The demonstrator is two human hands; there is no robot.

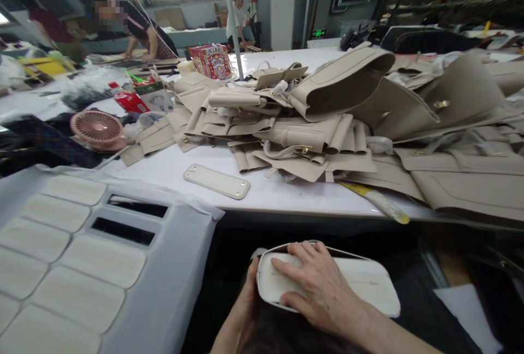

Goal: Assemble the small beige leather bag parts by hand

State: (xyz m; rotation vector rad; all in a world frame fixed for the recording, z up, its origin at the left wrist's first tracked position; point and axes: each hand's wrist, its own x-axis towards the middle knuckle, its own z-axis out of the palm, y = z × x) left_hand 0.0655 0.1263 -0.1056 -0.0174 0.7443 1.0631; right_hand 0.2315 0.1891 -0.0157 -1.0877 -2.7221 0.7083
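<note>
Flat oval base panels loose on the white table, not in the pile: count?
1: a base panel lies on the table before the beige pile; more may be buried.

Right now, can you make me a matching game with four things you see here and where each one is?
Things:
1. pink fan
2. red box
3. flat oval panel
4. white padded piece

Places:
A. lying alone on the white table, in front of the beige pile
B. under the right hand, below the table edge
C. far back on the table, beside the pole
D. at the left end of the table, lying flat

Pairs: 1-D, 2-C, 3-A, 4-B
</note>
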